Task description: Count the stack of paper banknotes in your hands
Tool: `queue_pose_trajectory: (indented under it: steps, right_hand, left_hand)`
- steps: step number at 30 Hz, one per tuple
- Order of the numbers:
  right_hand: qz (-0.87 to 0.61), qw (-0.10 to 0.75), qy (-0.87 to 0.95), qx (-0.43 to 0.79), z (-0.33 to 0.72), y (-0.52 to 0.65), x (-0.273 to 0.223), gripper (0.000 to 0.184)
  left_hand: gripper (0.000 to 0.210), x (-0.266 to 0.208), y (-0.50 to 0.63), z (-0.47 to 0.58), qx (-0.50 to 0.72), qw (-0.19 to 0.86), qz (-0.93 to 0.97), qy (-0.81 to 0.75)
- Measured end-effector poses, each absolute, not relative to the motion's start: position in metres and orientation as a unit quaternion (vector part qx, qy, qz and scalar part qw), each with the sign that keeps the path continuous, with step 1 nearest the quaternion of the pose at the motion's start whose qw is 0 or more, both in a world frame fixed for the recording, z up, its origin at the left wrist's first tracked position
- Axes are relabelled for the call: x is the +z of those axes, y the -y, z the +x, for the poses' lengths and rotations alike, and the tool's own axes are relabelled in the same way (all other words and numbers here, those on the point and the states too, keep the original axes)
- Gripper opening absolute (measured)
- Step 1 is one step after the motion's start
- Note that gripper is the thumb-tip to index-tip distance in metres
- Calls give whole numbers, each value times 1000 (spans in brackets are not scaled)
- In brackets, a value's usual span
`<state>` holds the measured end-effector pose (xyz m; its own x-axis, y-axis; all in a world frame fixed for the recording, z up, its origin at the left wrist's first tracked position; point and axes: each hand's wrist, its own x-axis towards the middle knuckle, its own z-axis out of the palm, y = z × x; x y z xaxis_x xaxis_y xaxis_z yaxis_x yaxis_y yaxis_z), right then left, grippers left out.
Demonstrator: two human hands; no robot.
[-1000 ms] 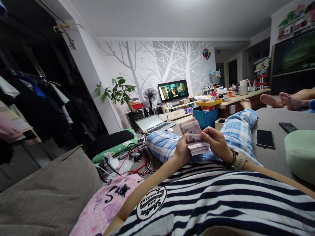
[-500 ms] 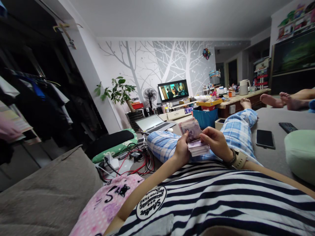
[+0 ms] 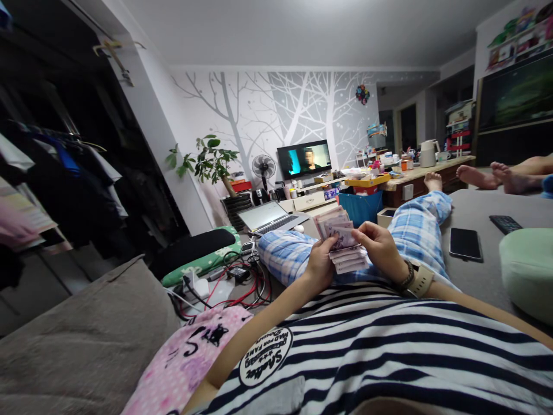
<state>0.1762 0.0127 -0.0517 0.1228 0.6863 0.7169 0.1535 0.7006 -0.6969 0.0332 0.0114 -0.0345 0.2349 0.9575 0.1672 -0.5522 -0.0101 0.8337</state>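
A folded wad of banknotes (image 3: 342,231) is in my left hand (image 3: 322,259), whose thumb presses on the face of the notes. The upper part of the wad fans out above the fold, and its near ends (image 3: 351,260) hang down towards my belly. My right hand (image 3: 380,246) pinches the right edge of the wad between thumb and forefinger. Its other fingers are curled. A watch (image 3: 421,280) and a dark bracelet are on my right wrist. Both hands are above my lap, over blue plaid trousers (image 3: 285,253).
Left of my legs lie an open laptop (image 3: 276,218), tangled red and black cables (image 3: 254,282) and a green-and-black cushion (image 3: 199,256). To the right are a phone (image 3: 465,244), a remote (image 3: 505,225) and a pale green cushion (image 3: 529,276). Another person's feet (image 3: 496,177) rest beyond.
My left thumb has shifted a little up the notes, and the near ends are more fanned. My right hand has barely moved. The picture on the television differs.
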Motion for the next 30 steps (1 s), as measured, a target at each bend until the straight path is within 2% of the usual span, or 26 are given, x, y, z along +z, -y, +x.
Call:
queue_pose_trajectory:
  steps: [21,30]
  right_hand:
    - [-289,683,640,201,172,-4,-50,24]
    - [-289,693,619,232,174,-9,-50,23]
  left_hand:
    - [33,-31,-14,37,545,709,392,-216]
    - [28,-42,-24,36,556,690,418,-199]
